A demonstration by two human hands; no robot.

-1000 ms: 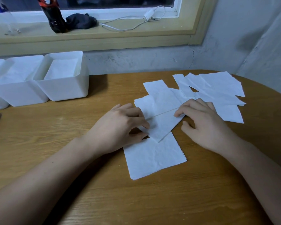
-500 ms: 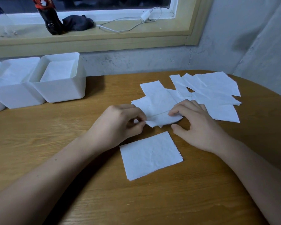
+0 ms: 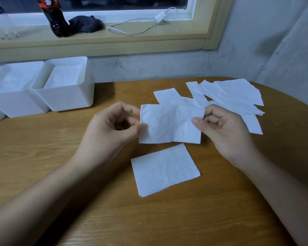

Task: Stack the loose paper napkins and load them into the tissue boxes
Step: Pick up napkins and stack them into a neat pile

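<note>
White paper napkin [image 3: 169,126], flat on the table [image 3: 78,174] a second before, hung lifted between the left hand [image 3: 112,128] and right hand [image 3: 222,132], each pinching an edge. The small stack [image 3: 164,170] lay just bodyward of both hands, likely its next stop.

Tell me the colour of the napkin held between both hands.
Plain white napkin, lightly creased; the head view shows it best.

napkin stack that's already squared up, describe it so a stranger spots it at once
On the wooden table, look nearest the camera, just below the held napkin. The napkin stack lies alone, edges aligned, unlike the scattered napkins behind.
</note>
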